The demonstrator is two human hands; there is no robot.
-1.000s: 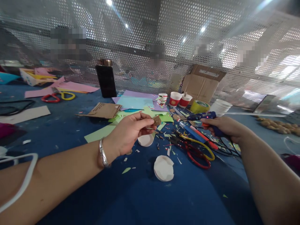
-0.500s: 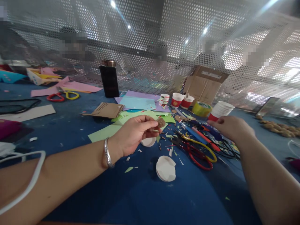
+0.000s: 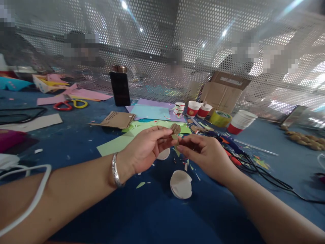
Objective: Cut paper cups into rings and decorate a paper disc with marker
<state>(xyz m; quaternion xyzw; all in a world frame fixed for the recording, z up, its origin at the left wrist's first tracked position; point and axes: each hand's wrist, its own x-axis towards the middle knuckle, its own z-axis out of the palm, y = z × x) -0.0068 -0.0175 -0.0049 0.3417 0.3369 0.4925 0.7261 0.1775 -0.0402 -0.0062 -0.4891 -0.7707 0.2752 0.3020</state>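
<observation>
My left hand [image 3: 146,149], with a silver bangle at the wrist, pinches a small, roundish brown piece [image 3: 175,128] between thumb and fingertips. It looks like cardboard, though its kind is unclear. Just below it, a narrow greenish paper strip [image 3: 177,149] hangs between the two hands. My right hand [image 3: 208,152] has its thumb and fingers closed at this strip, close to the left fingertips. Beneath the hands lie a white paper disc [image 3: 164,154], partly covered, and a white cut cup base [image 3: 180,184].
Paper scraps [image 3: 140,185] litter the blue table. Behind the hands are coloured paper sheets [image 3: 149,112], red-and-white paper cups [image 3: 193,108], yellow tape [image 3: 220,118] and a cup stack [image 3: 242,121]. A glue gun [image 3: 232,145] with its cable lies right. Scissors [image 3: 71,103] rest at left.
My right hand has moved left from beside the cup stack to meet my left hand at the greenish strip. My left hand still holds the brown piece in nearly the same place.
</observation>
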